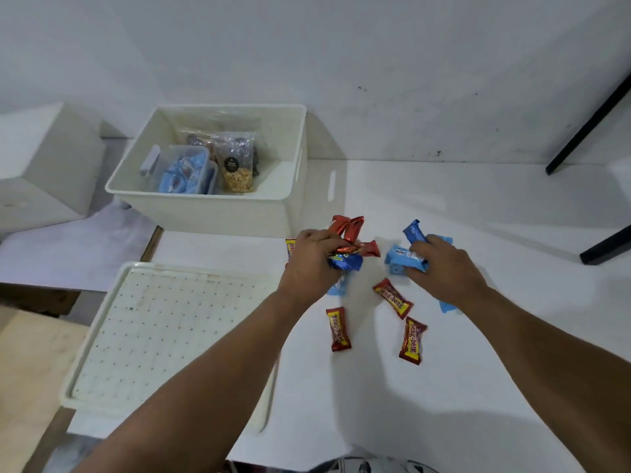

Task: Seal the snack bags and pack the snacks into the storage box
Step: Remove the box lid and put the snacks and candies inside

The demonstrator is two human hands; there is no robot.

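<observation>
Clutching wrapped snack bars (345, 249), both hands (309, 264) hover near the storage box (211, 213).

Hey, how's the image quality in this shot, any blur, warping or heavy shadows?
Head view: wide-angle warp bows the wall line and the storage box; soft overall, with motion blur on the left hand and right hand gripping snack bars; the beng-beng bars on the table stay readable; arm shadows fall soft and broad; no harsh glare.
</observation>
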